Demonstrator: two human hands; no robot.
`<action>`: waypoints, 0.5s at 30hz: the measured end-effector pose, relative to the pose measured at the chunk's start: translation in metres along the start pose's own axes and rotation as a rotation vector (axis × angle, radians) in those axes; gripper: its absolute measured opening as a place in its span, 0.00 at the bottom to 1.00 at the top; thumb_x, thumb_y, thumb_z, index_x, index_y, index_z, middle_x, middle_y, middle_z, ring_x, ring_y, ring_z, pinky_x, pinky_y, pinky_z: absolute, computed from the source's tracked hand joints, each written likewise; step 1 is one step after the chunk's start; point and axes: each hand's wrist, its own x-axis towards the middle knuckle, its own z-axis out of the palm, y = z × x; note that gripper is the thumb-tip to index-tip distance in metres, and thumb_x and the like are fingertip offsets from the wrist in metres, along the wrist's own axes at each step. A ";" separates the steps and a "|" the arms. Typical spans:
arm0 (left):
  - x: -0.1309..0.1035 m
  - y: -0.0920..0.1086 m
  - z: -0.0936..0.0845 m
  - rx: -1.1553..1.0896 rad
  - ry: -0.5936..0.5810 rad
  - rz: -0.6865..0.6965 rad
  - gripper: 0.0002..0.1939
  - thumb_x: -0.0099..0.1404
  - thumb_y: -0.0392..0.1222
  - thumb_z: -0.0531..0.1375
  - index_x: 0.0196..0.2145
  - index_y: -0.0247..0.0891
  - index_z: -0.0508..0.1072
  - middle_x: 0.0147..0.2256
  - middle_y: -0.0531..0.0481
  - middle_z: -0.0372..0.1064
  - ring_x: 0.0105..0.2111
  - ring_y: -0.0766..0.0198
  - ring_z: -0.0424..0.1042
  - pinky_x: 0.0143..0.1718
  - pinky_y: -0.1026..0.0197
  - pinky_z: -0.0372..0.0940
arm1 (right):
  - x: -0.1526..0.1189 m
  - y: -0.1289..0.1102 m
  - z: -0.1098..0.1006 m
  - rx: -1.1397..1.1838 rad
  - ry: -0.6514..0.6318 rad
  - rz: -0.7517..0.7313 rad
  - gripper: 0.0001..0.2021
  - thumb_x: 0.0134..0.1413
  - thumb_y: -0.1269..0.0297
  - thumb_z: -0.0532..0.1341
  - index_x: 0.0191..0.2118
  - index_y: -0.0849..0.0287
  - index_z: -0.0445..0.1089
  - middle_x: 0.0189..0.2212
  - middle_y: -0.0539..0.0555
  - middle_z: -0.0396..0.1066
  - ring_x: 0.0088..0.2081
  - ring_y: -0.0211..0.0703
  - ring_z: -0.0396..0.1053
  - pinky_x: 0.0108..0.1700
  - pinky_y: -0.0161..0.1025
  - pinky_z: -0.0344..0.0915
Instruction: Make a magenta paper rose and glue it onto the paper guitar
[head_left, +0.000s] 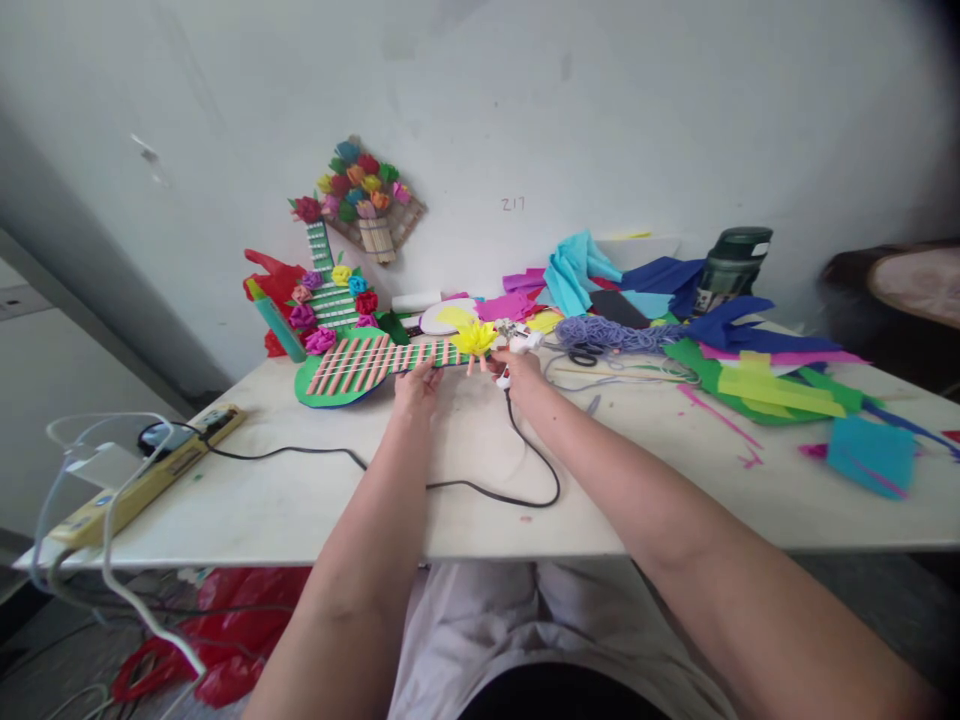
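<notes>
A craft guitar [349, 368] with a green body, peach-coloured sticks and white strings lies across the table, a yellow paper flower [475, 338] at its right end. Under its neck, my left hand [418, 384] is closed on the edge with fingers and thumb. Beside the flower, my right hand [517, 370] is closed around a white corded tool [528, 341] that looks like a hot glue gun. Its black cord [551, 478] loops over the table. My right fingers partly hide the tool. Whether its tip touches the flower I cannot tell.
A yellow power strip [150, 475] with plugs lies at the left. Behind the guitar stands a second flowered guitar [335, 300] near a green bottle [276, 318]. Purple yarn [615, 334], black scissors [583, 354], coloured paper [780, 385] and a dark jar [733, 268] are right.
</notes>
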 end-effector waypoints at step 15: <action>-0.001 -0.004 0.001 0.056 -0.068 0.058 0.26 0.49 0.21 0.63 0.44 0.41 0.68 0.32 0.52 0.73 0.26 0.69 0.73 0.33 0.66 0.69 | 0.003 0.004 0.001 0.055 0.041 0.085 0.09 0.38 0.81 0.61 0.24 0.60 0.64 0.12 0.47 0.68 0.15 0.35 0.64 0.16 0.30 0.59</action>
